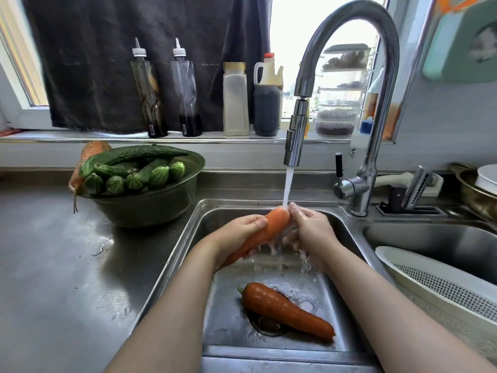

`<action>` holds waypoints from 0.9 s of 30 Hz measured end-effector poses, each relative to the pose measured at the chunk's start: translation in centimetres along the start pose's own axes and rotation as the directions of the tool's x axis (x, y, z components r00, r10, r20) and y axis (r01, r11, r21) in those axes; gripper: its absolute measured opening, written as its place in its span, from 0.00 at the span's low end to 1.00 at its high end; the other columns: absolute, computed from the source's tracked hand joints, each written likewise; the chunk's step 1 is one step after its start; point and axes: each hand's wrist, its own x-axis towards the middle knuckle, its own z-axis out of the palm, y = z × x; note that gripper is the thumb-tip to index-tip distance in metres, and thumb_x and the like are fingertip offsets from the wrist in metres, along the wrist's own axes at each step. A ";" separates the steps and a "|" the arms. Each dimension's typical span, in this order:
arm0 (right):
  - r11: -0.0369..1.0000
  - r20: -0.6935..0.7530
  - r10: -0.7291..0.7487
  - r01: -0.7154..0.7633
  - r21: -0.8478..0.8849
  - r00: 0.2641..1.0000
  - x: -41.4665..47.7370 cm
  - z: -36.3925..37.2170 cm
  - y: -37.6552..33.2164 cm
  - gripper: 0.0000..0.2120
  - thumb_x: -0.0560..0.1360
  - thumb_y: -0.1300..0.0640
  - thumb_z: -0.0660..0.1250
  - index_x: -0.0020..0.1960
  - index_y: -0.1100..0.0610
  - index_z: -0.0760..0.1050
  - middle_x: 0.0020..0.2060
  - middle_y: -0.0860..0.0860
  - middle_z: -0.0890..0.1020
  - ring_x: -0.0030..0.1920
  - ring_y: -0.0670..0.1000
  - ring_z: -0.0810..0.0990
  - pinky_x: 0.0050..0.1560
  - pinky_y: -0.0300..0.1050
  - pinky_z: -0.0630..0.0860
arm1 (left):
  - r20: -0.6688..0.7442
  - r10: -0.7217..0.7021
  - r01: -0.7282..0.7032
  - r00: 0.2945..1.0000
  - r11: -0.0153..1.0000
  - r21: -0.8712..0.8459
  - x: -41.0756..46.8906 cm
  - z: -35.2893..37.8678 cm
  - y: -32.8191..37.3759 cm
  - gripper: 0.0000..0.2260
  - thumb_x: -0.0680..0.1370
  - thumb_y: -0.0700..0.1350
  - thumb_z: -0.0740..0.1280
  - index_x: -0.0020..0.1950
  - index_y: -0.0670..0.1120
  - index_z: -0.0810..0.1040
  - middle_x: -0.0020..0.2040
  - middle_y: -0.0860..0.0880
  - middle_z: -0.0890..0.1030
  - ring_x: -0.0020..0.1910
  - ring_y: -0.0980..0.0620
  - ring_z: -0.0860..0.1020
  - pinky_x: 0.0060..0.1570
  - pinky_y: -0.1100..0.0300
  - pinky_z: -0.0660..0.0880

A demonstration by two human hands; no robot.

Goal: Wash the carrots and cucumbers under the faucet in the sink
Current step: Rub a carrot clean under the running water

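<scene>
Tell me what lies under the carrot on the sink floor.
The drain strainer lies under that carrot; only its near rim shows, and the rest is covered.

Head-worn view down onto sink

Over left basin: my left hand, right hand and held carrot fill gap under spray head, which hangs low by far rim. Basin floor: second carrot lies diagonally across drain; I see bare steel along left wall. Left counter: open near me; green bowl heaped with cucumbers blocks far part. Right basin: white colander fills near side. Faucet lever and knife rack crowd back ledge.
</scene>
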 end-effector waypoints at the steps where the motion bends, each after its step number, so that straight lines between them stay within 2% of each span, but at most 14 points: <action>1: 1.000 0.013 -0.007 0.007 0.024 1.000 0.1 0.0 0.0 0.17 0.83 0.47 0.65 0.62 0.59 0.79 0.31 0.56 0.83 0.25 0.52 0.81 0.21 0.39 0.71 | 0.026 -0.012 0.013 1.000 0.998 -0.061 -0.2 0.1 0.3 0.14 0.86 0.52 0.60 0.67 0.50 0.78 0.46 0.44 0.81 0.32 0.52 0.75 0.31 0.61 0.72; 3: 0.994 0.073 -0.001 -0.006 0.106 0.997 0.1 0.0 0.0 0.17 0.82 0.46 0.66 0.63 0.58 0.78 0.32 0.55 0.83 0.26 0.53 0.80 0.22 0.40 0.72 | 0.087 -0.014 0.027 0.996 0.989 -0.143 -0.4 0.3 0.7 0.14 0.87 0.48 0.58 0.69 0.45 0.77 0.45 0.46 0.80 0.33 0.53 0.76 0.33 0.62 0.73; 5: 0.979 0.125 0.026 -0.050 0.199 0.992 0.1 -0.1 -0.1 0.16 0.83 0.49 0.66 0.64 0.58 0.77 0.36 0.57 0.84 0.27 0.53 0.80 0.23 0.39 0.73 | 0.081 -0.028 0.038 0.996 0.992 -0.119 -0.3 0.4 0.8 0.15 0.87 0.49 0.58 0.67 0.45 0.78 0.47 0.46 0.82 0.33 0.53 0.76 0.34 0.62 0.74; 7: 0.966 0.138 0.055 -0.088 0.245 0.989 0.2 -0.3 -0.2 0.13 0.84 0.52 0.65 0.65 0.58 0.76 0.40 0.59 0.83 0.26 0.53 0.81 0.22 0.40 0.73 | -0.022 -0.043 0.043 0.999 0.999 0.002 -0.2 1.1 1.1 0.18 0.85 0.57 0.60 0.62 0.46 0.81 0.47 0.46 0.85 0.31 0.54 0.76 0.31 0.61 0.72; 9: 0.968 0.130 0.054 -0.084 0.238 0.990 0.4 -0.4 -0.1 0.10 0.85 0.53 0.63 0.63 0.56 0.76 0.41 0.59 0.83 0.26 0.52 0.80 0.22 0.40 0.73 | -0.136 -0.045 0.056 0.990 0.995 0.079 0.2 2.3 1.4 0.23 0.83 0.63 0.61 0.57 0.45 0.83 0.43 0.46 0.85 0.28 0.53 0.74 0.26 0.61 0.69; 12: 0.980 0.098 0.016 -0.035 0.196 0.995 0.9 -0.7 0.1 0.08 0.84 0.52 0.64 0.59 0.53 0.79 0.34 0.55 0.82 0.23 0.50 0.76 0.23 0.39 0.70 | -0.195 -0.031 0.049 0.980 0.995 0.089 0.4 3.6 2.0 0.25 0.82 0.65 0.59 0.51 0.44 0.83 0.37 0.48 0.83 0.25 0.54 0.73 0.25 0.62 0.68; 14: 0.984 0.060 0.003 -0.014 0.178 0.998 1.3 -0.9 0.1 0.09 0.84 0.51 0.64 0.56 0.53 0.81 0.32 0.54 0.81 0.23 0.48 0.73 0.25 0.40 0.70 | -0.115 -0.017 0.024 0.993 0.998 0.058 0.4 3.4 1.9 0.22 0.84 0.62 0.60 0.53 0.45 0.83 0.39 0.48 0.83 0.28 0.54 0.75 0.28 0.62 0.71; 17: 0.987 0.010 0.015 -0.017 0.157 1.000 1.6 -1.2 0.1 0.11 0.85 0.52 0.62 0.60 0.54 0.81 0.35 0.53 0.82 0.23 0.47 0.72 0.23 0.38 0.67 | 0.095 0.013 -0.012 0.995 1.000 -0.004 0.7 2.4 1.2 0.13 0.85 0.51 0.63 0.65 0.47 0.80 0.48 0.45 0.82 0.38 0.53 0.79 0.42 0.57 0.77; 19: 0.995 -0.009 0.004 -0.003 0.097 1.000 1.6 -1.4 0.1 0.12 0.85 0.52 0.62 0.62 0.53 0.81 0.40 0.52 0.82 0.27 0.46 0.75 0.22 0.34 0.67 | 0.104 0.021 -0.023 0.994 1.000 0.021 0.8 2.4 1.0 0.13 0.85 0.48 0.63 0.67 0.48 0.78 0.51 0.45 0.83 0.43 0.51 0.80 0.47 0.54 0.78; 22: 0.999 0.033 -0.039 0.038 0.007 0.999 1.7 -1.4 0.1 0.12 0.84 0.50 0.65 0.66 0.49 0.79 0.56 0.53 0.85 0.45 0.47 0.84 0.30 0.31 0.72 | -0.067 0.042 -0.039 0.997 0.998 0.046 0.9 3.4 1.2 0.14 0.84 0.55 0.64 0.63 0.50 0.82 0.52 0.44 0.85 0.45 0.48 0.81 0.46 0.52 0.77; 24: 0.999 0.089 -0.039 0.037 0.025 0.995 1.3 -1.3 -0.3 0.11 0.83 0.52 0.66 0.65 0.49 0.78 0.54 0.51 0.85 0.43 0.43 0.85 0.30 0.30 0.74 | -0.192 0.065 -0.054 0.979 0.997 0.063 1.1 4.1 1.7 0.24 0.79 0.67 0.64 0.54 0.49 0.86 0.48 0.42 0.86 0.44 0.47 0.80 0.46 0.47 0.76; 26: 0.998 0.122 -0.050 0.045 0.043 0.991 1.2 -1.4 -0.2 0.11 0.82 0.55 0.67 0.64 0.51 0.79 0.54 0.53 0.85 0.41 0.44 0.85 0.29 0.29 0.74 | -0.266 0.104 -0.043 0.958 0.974 0.224 1.1 4.3 1.8 0.32 0.73 0.78 0.60 0.47 0.52 0.87 0.40 0.48 0.86 0.40 0.52 0.81 0.44 0.49 0.77; 27: 0.998 0.124 -0.053 0.049 0.034 0.991 1.3 -1.4 -0.1 0.11 0.82 0.55 0.68 0.64 0.51 0.79 0.54 0.54 0.85 0.43 0.47 0.85 0.30 0.30 0.75 | -0.269 0.113 -0.037 0.957 0.962 0.271 1.0 4.2 1.7 0.33 0.73 0.79 0.58 0.45 0.53 0.87 0.38 0.51 0.85 0.38 0.53 0.80 0.43 0.51 0.76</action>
